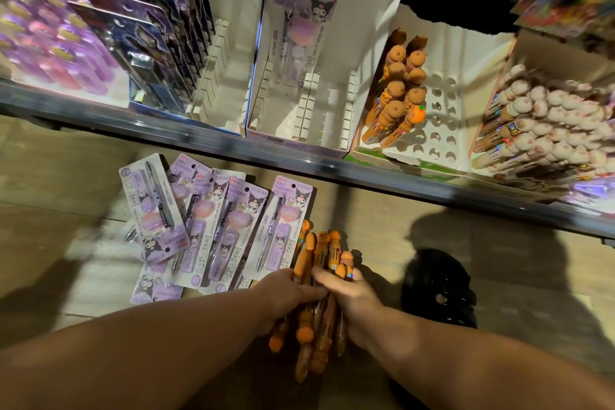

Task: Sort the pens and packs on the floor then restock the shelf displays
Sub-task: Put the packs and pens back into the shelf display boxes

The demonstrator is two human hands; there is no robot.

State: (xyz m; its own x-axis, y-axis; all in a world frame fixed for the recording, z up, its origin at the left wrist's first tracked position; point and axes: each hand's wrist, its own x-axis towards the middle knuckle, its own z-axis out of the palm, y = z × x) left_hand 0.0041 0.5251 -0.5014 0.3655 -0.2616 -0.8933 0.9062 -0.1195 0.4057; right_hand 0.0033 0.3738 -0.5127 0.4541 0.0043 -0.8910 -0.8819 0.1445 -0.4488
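A bundle of orange character pens [319, 256] lies low over the floor, gripped from both sides. My left hand [286, 293] curls round its left side and my right hand [349, 296] round its right. Several purple Kuromi pen packs [216, 226] lie fanned on the floor just left of the pens. On the shelf above, a white display box [372, 36] holds one purple pack [304, 27] standing at its back. Beside it a holed pen tray [439, 123] carries several orange pens [402, 83] in its left part.
The shelf's metal front edge [266, 150] runs across the view above the floor items. Dark purple packs [146, 30] fill boxes at the left, and cream-topped pens [549, 123] fill a box at the right. A black shoe [436, 286] rests on the floor at the right.
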